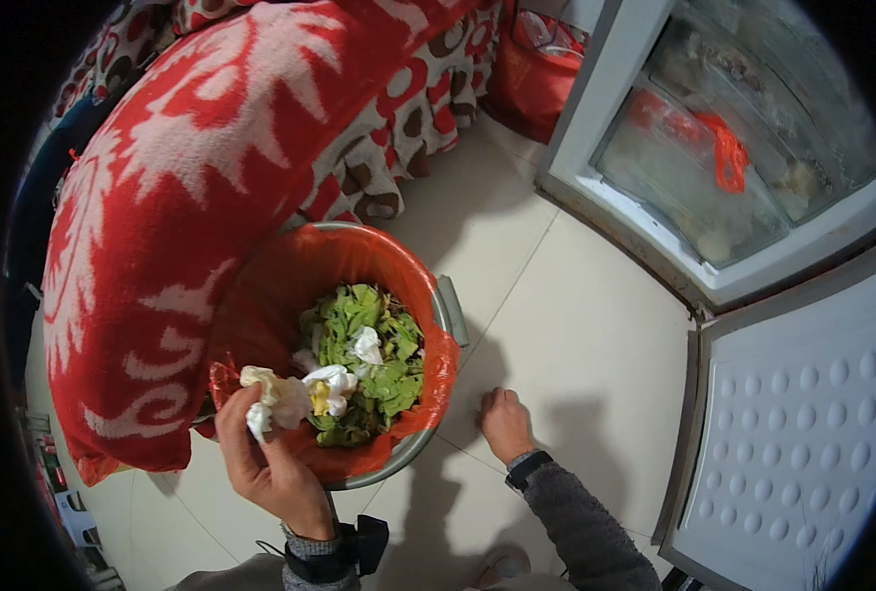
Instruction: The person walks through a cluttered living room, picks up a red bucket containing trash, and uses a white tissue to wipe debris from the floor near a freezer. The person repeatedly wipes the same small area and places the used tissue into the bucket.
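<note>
My left hand [275, 473] pinches a wad of crumpled, off-white tissue [284, 400] between thumb and fingers, above the near-left side of a trash bin. The round bin has a grey rim and handle [450, 310] and a red plastic liner [275, 295] folded over its edge. Inside lie green leaf scraps [393, 388] and more crumpled tissues [367, 345], one with a yellow patch [321, 397]. To the right of the bin, my right hand [506, 422] is over the tiled floor with its fingers curled in; nothing shows in it.
A red-and-pink patterned blanket [164, 244] overhangs the bin's left side, above a dotted fabric skirt [408, 111]. At right, a freezer compartment [704, 162] with frosted drawers stands with its dimpled door [792, 428] swung out. A red bucket [530, 89] stands behind on the tiled floor [593, 310].
</note>
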The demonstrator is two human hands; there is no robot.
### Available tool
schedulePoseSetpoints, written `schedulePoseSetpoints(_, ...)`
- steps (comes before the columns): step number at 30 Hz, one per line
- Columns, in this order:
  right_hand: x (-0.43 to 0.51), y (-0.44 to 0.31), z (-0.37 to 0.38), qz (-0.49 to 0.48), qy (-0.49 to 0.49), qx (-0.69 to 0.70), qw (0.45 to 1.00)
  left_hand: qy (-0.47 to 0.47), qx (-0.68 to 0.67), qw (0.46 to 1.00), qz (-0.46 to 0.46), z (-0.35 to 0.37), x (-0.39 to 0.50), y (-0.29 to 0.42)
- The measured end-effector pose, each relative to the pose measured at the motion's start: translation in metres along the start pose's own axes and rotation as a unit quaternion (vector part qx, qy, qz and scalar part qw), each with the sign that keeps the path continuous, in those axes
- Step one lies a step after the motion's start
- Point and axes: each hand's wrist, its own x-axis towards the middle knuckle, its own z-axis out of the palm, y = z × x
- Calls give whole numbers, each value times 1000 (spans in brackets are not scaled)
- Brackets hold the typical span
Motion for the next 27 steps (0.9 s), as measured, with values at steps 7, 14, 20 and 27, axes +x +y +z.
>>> schedulePoseSetpoints(7, -9, -3, 12, 13, 35, 37, 999, -1, -15, 1000, 5, -3, 2, 1)
schedulePoseSetpoints(14, 8, -14, -109, 103, 171, 374, 906, 2, -23, 1000, 0, -4, 2, 0)
schedulePoseSetpoints(20, 35, -91, -273, -210, 317, 261, 887, 5, 5, 1000, 7, -2, 4, 4)
schedulePoseSetpoints(27, 54, -108, -244, -130, 112, 465, 869, 1, -3, 1000, 22, 0, 7, 7)
